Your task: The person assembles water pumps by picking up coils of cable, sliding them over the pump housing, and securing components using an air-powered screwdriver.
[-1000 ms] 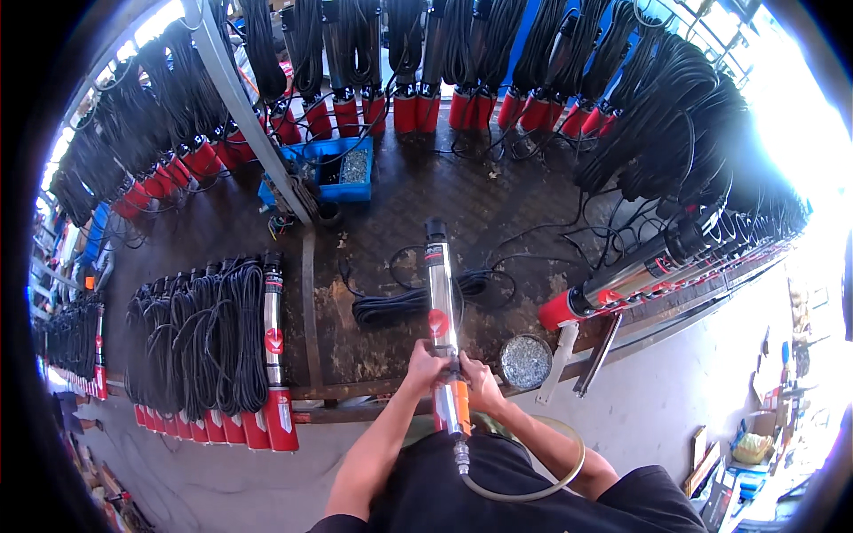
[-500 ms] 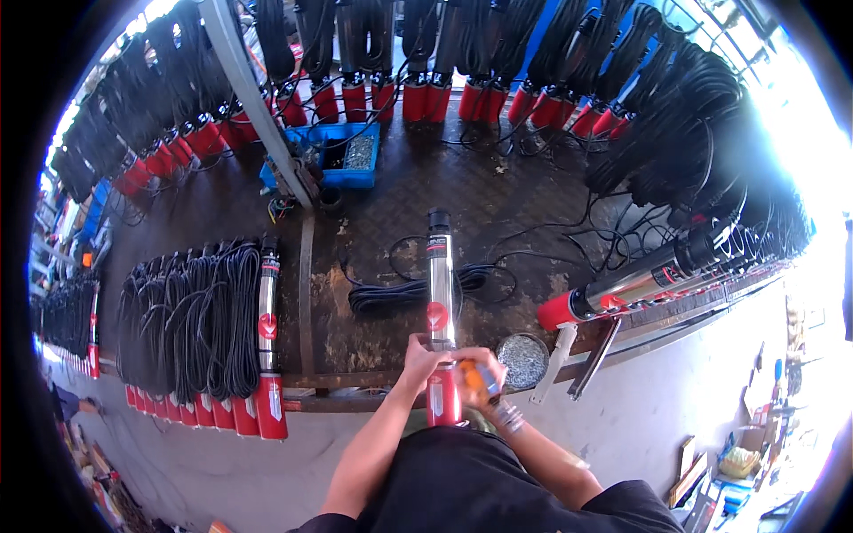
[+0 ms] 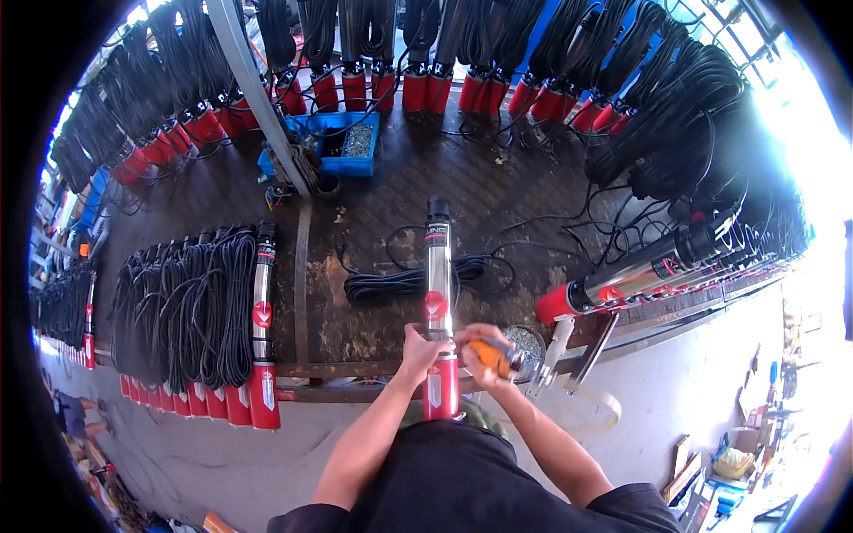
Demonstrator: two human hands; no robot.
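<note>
A long steel submersible pump (image 3: 438, 284) with a red lower end lies on the dark metal workbench (image 3: 373, 329), pointing away from me. My left hand (image 3: 419, 348) grips the pump's body just above the red section. My right hand (image 3: 480, 355) holds an orange-handled tool (image 3: 491, 355) against the pump's right side. A coil of black cable (image 3: 400, 282) lies under and beside the pump's middle.
Finished pumps with black cable bundles lie in a row at left (image 3: 213, 320) and along the back (image 3: 426, 53) and right (image 3: 640, 266). A blue bin of small parts (image 3: 342, 142) stands behind a grey post (image 3: 258, 98). A round tin (image 3: 524, 342) sits by my right hand.
The orange-handled tool has moved from below the pump's red end up to its right side in my right hand. My left hand stays on the pump.
</note>
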